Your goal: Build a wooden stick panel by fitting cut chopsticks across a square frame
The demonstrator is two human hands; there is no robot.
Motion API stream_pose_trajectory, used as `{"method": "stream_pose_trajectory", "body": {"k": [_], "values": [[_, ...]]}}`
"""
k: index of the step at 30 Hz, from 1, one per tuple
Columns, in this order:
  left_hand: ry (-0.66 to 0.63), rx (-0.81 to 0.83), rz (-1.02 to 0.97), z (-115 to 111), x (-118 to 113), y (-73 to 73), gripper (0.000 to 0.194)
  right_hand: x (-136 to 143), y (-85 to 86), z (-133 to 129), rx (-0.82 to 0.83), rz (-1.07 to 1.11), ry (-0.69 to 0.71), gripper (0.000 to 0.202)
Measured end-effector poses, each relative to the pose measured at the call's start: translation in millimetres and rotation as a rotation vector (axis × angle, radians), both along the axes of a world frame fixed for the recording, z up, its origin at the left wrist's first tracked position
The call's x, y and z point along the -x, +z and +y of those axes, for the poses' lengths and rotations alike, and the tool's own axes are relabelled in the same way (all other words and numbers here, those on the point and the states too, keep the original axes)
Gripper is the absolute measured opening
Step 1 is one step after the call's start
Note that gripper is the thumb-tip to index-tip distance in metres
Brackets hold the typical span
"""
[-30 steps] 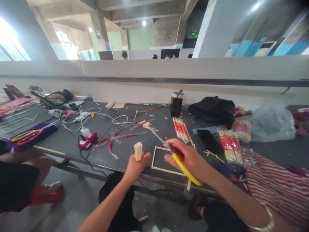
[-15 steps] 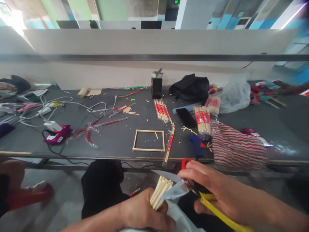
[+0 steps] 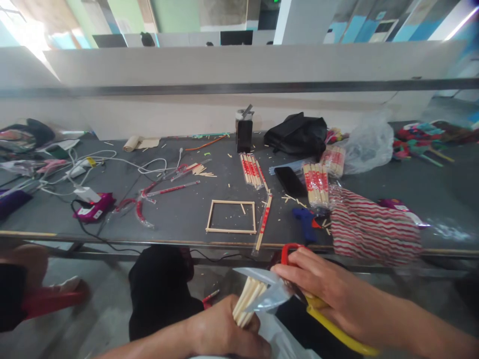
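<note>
My left hand (image 3: 228, 329) is closed round a bundle of wooden chopsticks (image 3: 245, 301), whose ends point up above my lap. My right hand (image 3: 318, 284) grips a pair of scissors (image 3: 275, 294) with red and yellow handles. The scissor blades are spread, one on each side of the bundle's top ends. Beneath my hands lies a pale plastic bag (image 3: 277, 339), partly covered. On the table ahead is a rectangular frame of sticks (image 3: 230, 231), and beside it a pair of chopsticks in a red-printed wrapper (image 3: 264, 222).
A blue glue gun (image 3: 307, 224), a phone (image 3: 290, 182) and a striped cloth (image 3: 374, 227) lie at the right. Wrapped chopstick packs (image 3: 316, 184) sit behind them. White cables (image 3: 123, 158) and a purple box (image 3: 98, 207) are at the left. Another person's leg (image 3: 26, 262) shows at far left.
The scissor blades have closed slightly towards each other around the chopstick ends. My left hand keeps its hold on the bundle. The view has shifted a little.
</note>
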State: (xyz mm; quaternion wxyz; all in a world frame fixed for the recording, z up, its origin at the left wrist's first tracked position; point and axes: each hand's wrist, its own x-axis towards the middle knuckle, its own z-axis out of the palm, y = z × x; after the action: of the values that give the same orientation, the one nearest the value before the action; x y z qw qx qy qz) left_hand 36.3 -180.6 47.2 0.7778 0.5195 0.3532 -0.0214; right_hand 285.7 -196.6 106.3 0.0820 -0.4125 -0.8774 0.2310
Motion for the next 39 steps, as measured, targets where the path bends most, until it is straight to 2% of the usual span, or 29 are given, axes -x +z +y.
{"method": "stream_pose_trajectory", "body": {"k": [8, 12, 14, 16, 19, 22, 25, 29, 34, 37, 39], "values": [[0.042, -0.029, 0.036, -5.3, -3.8, -1.8, 0.041, -5.6, 0.3, 1.8, -0.08, -0.059, 0.03, 0.066], [0.067, -0.075, 0.0, -5.4, -5.3, -0.9, 0.042, -7.9, -1.5, -0.5, -0.038, -0.039, 0.009, 0.057], [0.099, -0.054, 0.0, -4.7, -6.4, 0.1, 0.042, -6.5, -3.3, -1.0, 0.025, 0.008, -0.063, 0.043], [0.156, -0.017, 0.016, -3.9, -8.2, 0.3, 0.042, -3.4, -4.8, -0.5, 0.093, 0.078, -0.202, 0.03], [0.255, 0.04, 0.049, -3.3, -12.0, -2.3, 0.042, 1.5, -4.6, 1.2, 0.16, 0.18, -0.388, 0.033], [0.342, 0.072, 0.043, -3.3, -15.9, -7.9, 0.044, 2.9, -3.8, 2.0, 0.184, 0.218, -0.409, 0.034], [0.412, 0.101, 0.024, -4.0, -19.7, -14.8, 0.043, 0.4, -11.0, 1.0, 0.268, 0.257, -0.399, 0.033], [0.426, 0.149, -0.012, -6.4, -26.3, -21.5, 0.041, 5.0, -33.2, 0.9, 0.528, 0.559, -0.469, 0.046], [0.297, 0.158, -0.154, -8.8, -36.2, -17.1, 0.038, 39.7, -48.9, 9.1, 0.686, 0.981, -0.505, 0.077], [0.212, 0.145, -0.218, -7.4, -38.6, -9.4, 0.042, 60.9, -49.7, 14.3, 0.768, 1.136, -0.452, 0.076], [0.203, 0.137, -0.227, -5.5, -37.5, -5.0, 0.045, 69.3, -50.0, 15.9, 0.793, 1.188, -0.441, 0.072]]}}
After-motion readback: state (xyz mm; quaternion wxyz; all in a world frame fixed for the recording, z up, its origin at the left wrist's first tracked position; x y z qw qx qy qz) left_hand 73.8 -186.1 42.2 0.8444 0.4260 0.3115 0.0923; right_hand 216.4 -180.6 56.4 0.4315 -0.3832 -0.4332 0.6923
